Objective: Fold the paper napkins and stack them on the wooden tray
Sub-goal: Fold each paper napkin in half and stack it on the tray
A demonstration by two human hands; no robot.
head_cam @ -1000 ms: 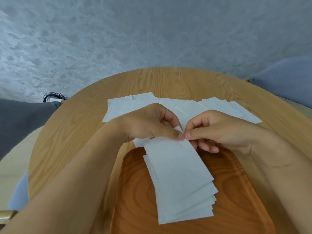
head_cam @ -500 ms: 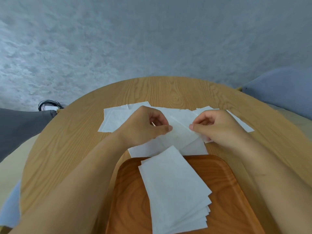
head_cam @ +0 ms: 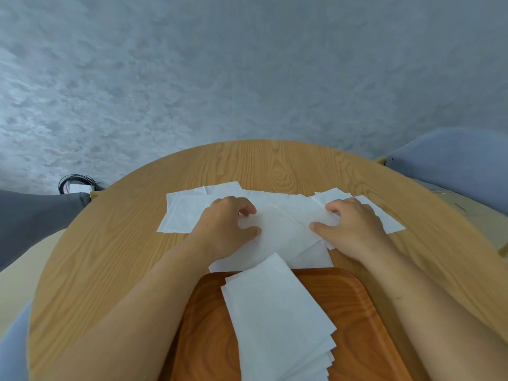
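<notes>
Fingers pinch a flat, white, unfolded napkin.

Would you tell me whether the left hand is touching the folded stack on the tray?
Apart: head view shows the left hand on loose napkins, with paper visible between it and the folded stack.

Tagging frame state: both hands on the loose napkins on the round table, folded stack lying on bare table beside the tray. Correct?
No. The head view shows the folded stack lying on the wooden tray, not on bare table beside it. The rest holds: left hand and right hand are on the loose napkins on the round table.
</notes>
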